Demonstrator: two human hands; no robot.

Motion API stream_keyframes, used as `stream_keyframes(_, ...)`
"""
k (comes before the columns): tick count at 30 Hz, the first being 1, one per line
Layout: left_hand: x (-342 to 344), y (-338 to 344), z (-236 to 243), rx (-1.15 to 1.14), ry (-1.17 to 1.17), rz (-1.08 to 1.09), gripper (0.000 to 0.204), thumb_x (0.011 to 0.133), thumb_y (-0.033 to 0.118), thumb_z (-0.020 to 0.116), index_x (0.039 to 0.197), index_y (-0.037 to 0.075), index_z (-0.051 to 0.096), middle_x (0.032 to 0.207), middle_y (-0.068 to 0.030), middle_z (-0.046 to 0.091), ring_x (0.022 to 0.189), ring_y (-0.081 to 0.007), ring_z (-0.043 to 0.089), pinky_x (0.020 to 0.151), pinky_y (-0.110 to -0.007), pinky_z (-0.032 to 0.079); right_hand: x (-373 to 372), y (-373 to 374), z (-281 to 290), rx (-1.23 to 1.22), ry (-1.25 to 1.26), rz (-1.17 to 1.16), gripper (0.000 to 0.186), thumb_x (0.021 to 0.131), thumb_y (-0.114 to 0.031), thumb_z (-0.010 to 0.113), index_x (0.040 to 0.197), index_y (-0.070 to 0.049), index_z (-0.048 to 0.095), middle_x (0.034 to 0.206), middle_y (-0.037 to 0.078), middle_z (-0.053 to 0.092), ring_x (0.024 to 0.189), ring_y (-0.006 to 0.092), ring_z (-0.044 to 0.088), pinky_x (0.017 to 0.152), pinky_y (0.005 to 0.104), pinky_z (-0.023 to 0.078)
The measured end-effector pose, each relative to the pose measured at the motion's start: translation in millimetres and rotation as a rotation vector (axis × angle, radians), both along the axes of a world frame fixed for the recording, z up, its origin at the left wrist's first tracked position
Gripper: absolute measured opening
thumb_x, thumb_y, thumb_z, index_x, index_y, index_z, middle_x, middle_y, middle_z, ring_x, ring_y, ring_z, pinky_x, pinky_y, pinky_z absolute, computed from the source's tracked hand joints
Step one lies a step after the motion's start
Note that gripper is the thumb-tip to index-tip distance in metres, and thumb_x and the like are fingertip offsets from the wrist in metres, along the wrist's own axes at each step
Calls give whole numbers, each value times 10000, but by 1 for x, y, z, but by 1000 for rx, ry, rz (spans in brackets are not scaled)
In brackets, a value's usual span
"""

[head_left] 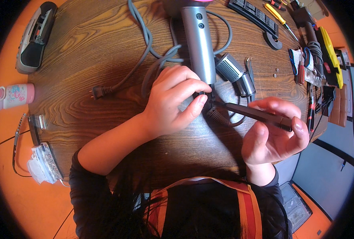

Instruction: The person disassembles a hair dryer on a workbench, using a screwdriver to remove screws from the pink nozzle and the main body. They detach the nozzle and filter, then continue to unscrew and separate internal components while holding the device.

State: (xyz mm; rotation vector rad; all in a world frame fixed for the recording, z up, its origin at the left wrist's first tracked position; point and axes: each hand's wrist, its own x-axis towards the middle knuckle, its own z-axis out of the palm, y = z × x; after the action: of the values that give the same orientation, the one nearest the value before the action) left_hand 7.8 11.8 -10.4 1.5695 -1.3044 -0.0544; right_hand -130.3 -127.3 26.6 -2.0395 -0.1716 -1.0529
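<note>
A hair dryer with a silver handle (199,44) and a pink-edged head lies on the wooden table, its head cut off by the top edge. My left hand (173,97) is closed at the handle's lower end, thumb and fingers pinching a dark part there. In the fingers of my right hand (274,139) is a slim dark screwdriver (256,114), its tip pointing at that same lower end. Whether the tip touches is hard to see. Just right of the handle rests a perforated silver cylinder (229,67). A ribbed black cord sleeve (220,117) sits below the handle.
The grey power cord (145,34) loops left to its plug (99,91). Small metal bits (275,72), black tape (272,41), a yellow screwdriver (276,15) and a red-handled screwdriver (301,73) lie to the right. A pink bottle (19,95) and a grey device (35,40) are far left.
</note>
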Motion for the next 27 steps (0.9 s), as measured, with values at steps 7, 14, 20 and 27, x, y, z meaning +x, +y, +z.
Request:
stream_keyframes(7,0,0,0,0,-1,-5,141,740,29,530,848,-8,613,768,-106,545,677,-196,516,625,-275,411,2,1,-1,74,45,30,496,844,-24,487,1251,-153,234,975,220,512,790,268,569,685,383,507)
stream_keyframes(14,1,0,0,-2,-7,-8,137,741,32,540,851,-6,613,774,-106,549,679,-200,518,628,-276,411,-3,7,1,217,-21,224,420,773,-15,595,1091,-183,378,993,183,487,793,287,546,689,369,491)
stream_keyframes(20,1,0,0,-3,-12,-6,135,739,38,555,854,-4,612,777,-105,547,681,-202,519,626,-276,413,-1,8,-1,202,-48,273,515,699,96,633,1071,-174,401,1034,231,524,884,333,587,741,389,510)
stream_keyframes(27,1,0,-1,-8,-8,-1,150,704,27,582,848,2,617,775,-100,547,682,-198,520,627,-275,414,2,0,-1,200,-63,-8,554,781,97,514,1211,-160,278,971,225,532,789,279,599,687,394,533)
